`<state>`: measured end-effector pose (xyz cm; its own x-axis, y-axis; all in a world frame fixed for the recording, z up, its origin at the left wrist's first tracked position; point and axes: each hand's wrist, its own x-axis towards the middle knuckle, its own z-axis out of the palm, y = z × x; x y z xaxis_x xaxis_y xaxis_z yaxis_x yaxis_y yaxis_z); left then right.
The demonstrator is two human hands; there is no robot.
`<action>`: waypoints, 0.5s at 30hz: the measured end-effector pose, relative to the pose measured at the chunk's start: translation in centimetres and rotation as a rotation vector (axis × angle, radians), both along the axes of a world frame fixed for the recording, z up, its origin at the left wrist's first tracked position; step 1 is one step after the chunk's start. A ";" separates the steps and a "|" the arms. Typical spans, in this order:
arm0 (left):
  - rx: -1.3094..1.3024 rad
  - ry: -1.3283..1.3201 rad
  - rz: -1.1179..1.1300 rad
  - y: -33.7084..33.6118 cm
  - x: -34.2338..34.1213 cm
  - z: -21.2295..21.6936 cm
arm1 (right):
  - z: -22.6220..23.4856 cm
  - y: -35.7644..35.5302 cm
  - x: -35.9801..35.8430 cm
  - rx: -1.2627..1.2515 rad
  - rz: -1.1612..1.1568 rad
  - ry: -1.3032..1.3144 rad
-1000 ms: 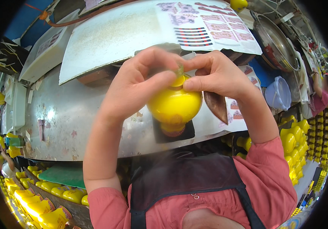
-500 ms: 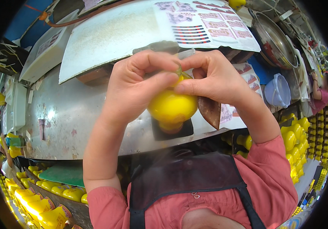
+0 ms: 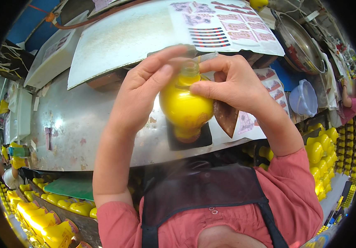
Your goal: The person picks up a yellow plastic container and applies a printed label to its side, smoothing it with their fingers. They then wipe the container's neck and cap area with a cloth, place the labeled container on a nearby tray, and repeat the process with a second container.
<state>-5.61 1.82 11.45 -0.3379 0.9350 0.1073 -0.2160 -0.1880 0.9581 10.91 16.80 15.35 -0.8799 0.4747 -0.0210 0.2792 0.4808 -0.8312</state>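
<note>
Round yellow translucent plastic bottle (image 3: 185,108) held upright in open air above the curved metal counter (image 3: 74,128) — clear of its edge. Left hand (image 3: 138,97) and right hand (image 3: 231,84) pinch its narrow neck, fingers closed round it.

Bright, even daylight. Glare patch on the metal surface (image 3: 58,124), left of centre. Yellow bottle (image 3: 185,108) at centre sharp, with soft highlights. Strong fisheye bending at the rim; black vignette in all corners. Far right edge slightly soft.
</note>
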 end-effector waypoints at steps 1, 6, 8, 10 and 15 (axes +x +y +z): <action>0.009 -0.022 0.005 -0.2 -0.1 -0.3 | 0.0 0.0 0.0 -0.009 0.000 0.003; -0.083 -0.040 -0.048 -1.3 -0.8 -1.3 | 0.0 0.0 0.0 -0.129 0.012 -0.020; -0.079 0.052 -0.024 -1.6 -0.7 -1.4 | 0.0 -0.2 0.3 -0.220 0.023 -0.003; -0.059 0.175 0.017 -1.8 -0.6 -1.2 | 0.0 -0.4 0.6 -0.245 0.008 -0.005; -0.023 0.351 0.016 -1.8 -0.7 -0.6 | -0.1 -0.8 1.2 -0.250 -0.014 -0.020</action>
<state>-6.30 -0.02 10.80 -0.2982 0.9335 0.1989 0.1303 -0.1666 0.9774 12.13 15.96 15.25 -0.8715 0.4646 -0.1570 0.3024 0.2570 -0.9179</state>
